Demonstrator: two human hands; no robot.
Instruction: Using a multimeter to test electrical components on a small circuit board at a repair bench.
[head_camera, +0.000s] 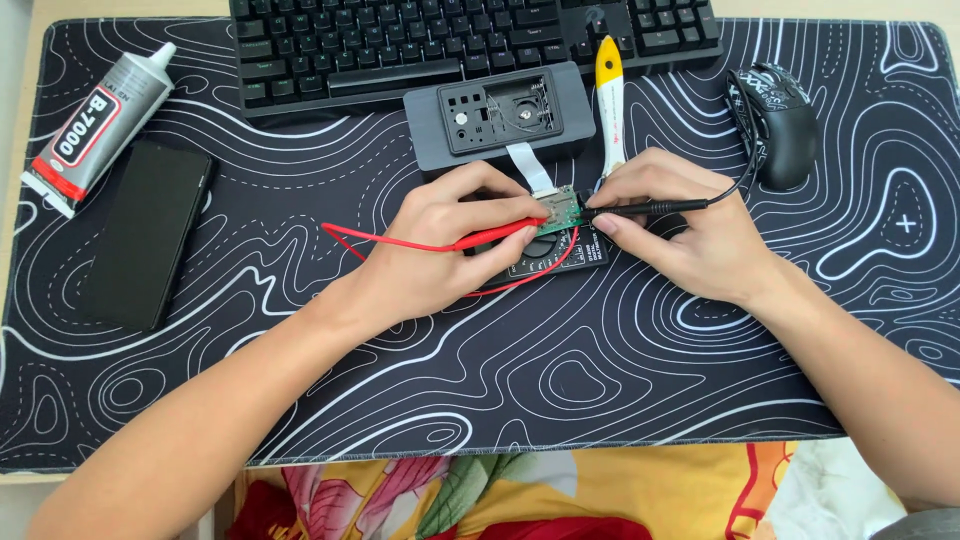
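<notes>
— Head view: what are the hands doing?

— The left hand (450, 240) pinches a red probe (495, 237) between thumb and fingers, its tip on a small green board (558, 208). The right hand (680, 235) pinches a black probe (645, 208) the same way, its tip meeting the board from the other side.

— Where does the board sit?

— At the middle of the mat (480, 370), between the two hands, over a black meter (560, 250) that the left hand partly hides. A white ribbon (530, 168) runs from the board up to a grey box (498, 115) lying open just behind it.

— And the leads?

— The red lead (390, 243) loops left and curls back under the left hand. The black one runs right, toward the mouse (775, 120).

— What else lies around?

— A keyboard (470, 40) along the far edge, touching the box. A yellow-handled tool (610, 100) lies beside the box, its tip just by the right hand's knuckles. At far left a glue tube (95, 125), tilted, and a dark phone (145, 235) just below it, well apart from the hands.

— Anything in the way?

— The fingers cover part of the board and meter; I cannot tell where exactly the tips touch.
</notes>
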